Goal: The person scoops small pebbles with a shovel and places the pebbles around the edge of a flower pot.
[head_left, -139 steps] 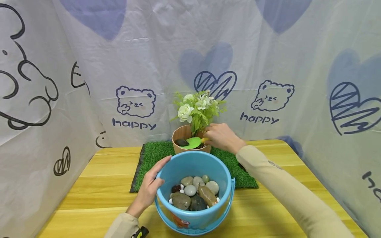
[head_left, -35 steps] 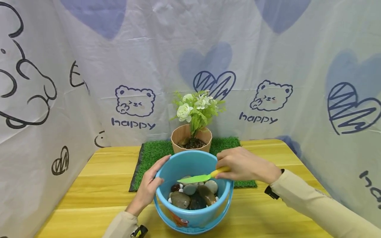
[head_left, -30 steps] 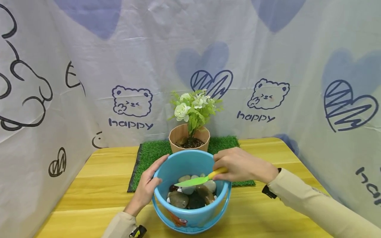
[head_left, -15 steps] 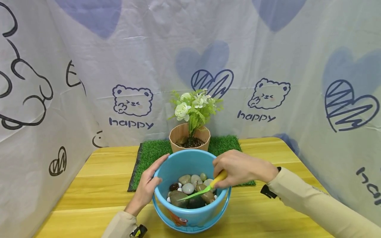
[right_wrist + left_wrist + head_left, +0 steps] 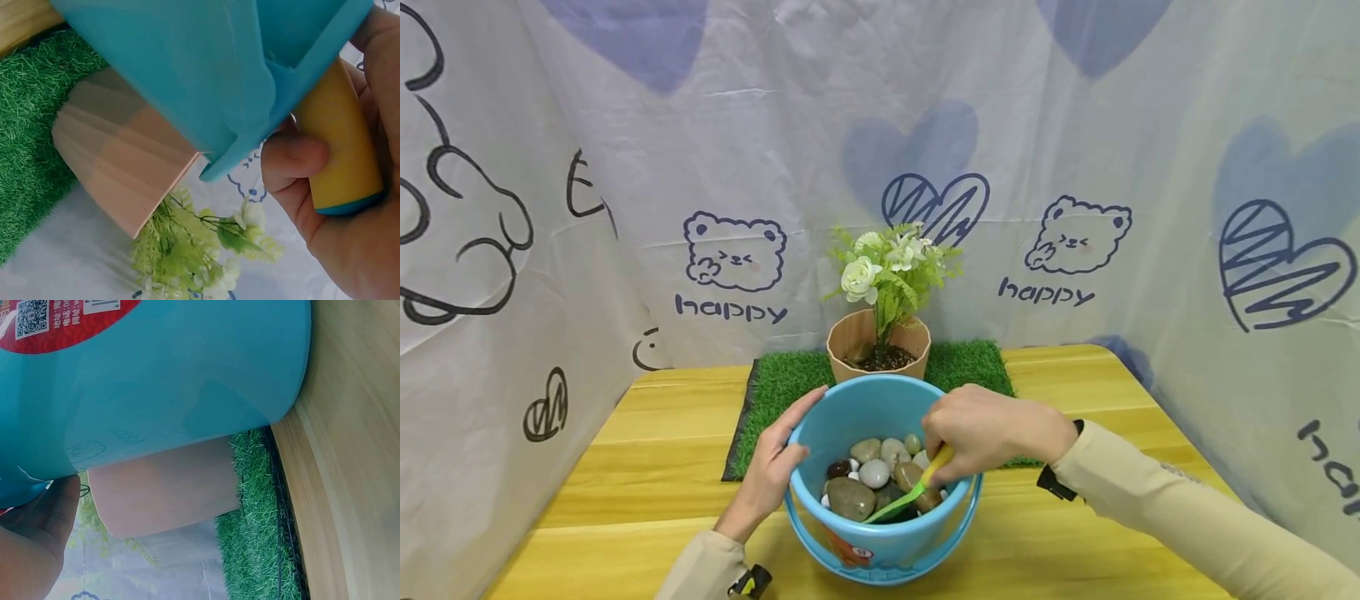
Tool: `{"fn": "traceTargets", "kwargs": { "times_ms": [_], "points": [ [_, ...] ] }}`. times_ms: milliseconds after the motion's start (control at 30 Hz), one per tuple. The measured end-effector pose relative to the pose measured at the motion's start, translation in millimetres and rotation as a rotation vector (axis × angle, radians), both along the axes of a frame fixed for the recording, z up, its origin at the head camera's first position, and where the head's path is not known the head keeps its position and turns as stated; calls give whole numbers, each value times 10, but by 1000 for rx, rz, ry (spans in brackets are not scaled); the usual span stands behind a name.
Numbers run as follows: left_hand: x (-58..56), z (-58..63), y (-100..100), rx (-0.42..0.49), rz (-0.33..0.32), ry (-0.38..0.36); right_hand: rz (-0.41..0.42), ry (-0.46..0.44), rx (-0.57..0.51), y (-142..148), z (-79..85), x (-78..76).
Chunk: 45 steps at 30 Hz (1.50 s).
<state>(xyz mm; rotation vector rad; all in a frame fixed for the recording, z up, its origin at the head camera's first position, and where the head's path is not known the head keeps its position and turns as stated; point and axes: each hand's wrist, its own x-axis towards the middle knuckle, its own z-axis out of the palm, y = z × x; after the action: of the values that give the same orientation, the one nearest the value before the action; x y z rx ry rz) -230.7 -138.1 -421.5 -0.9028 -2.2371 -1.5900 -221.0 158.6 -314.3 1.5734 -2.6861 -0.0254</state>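
A light blue bucket point(image 5: 917, 546) with smooth stones point(image 5: 874, 474) inside stands in front of me on the table. My left hand point(image 5: 772, 467) holds its left rim, with the thumb over the edge and the fingers along the outside. In the left wrist view, the fingers point(image 5: 59, 506) lie against the bucket wall. My right hand point(image 5: 981, 429) grips the yellow handle point(image 5: 344, 144) of a small garden trowel. Its green blade point(image 5: 898, 504) slants down among the stones near the front wall, over a dark stone, its tip beside a large brown-grey stone point(image 5: 850, 498).
Just behind the bucket, a peach-coloured flowerpot point(image 5: 845, 337) with white flowers point(image 5: 859, 279), soil and a stone stands on a green turf mat point(image 5: 782, 392). Beneath is a wooden table point(image 5: 647, 467). A printed cloth point(image 5: 820, 150) hangs behind and at both sides.
The trowel was at the flowerpot with a dark stone; that stone now lies in the pot. My right hand brought the trowel back and lowered its blade into the bucket. The left hand stayed put.
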Motion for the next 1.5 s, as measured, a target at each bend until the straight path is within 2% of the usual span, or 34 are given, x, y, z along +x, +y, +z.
{"fn": "traceTargets", "kwargs": {
  "times_ms": [433, 600, 833, 1067, 1267, 1500],
  "points": [
    [-7, -13, -4, -8, 9, 15, 25, 132, -35, -65, -89, 24],
    [-4, -19, 2, -14, 11, 15, 12, 152, -26, -83, -120, 24],
    [-10, -15, -2, -8, 13, 18, 61, 203, -34, -107, -157, 3],
    [-12, -17, -7, -6, 3, 22, 67, 202, -52, -159, -183, -9],
    [-13, -25, -8, -9, 1, 22, 31, 245, -72, -200, -219, -37],
    [-21, -25, -2, -16, 7, 20, 12, 286, -45, -251, -274, -73]
  ]
}}
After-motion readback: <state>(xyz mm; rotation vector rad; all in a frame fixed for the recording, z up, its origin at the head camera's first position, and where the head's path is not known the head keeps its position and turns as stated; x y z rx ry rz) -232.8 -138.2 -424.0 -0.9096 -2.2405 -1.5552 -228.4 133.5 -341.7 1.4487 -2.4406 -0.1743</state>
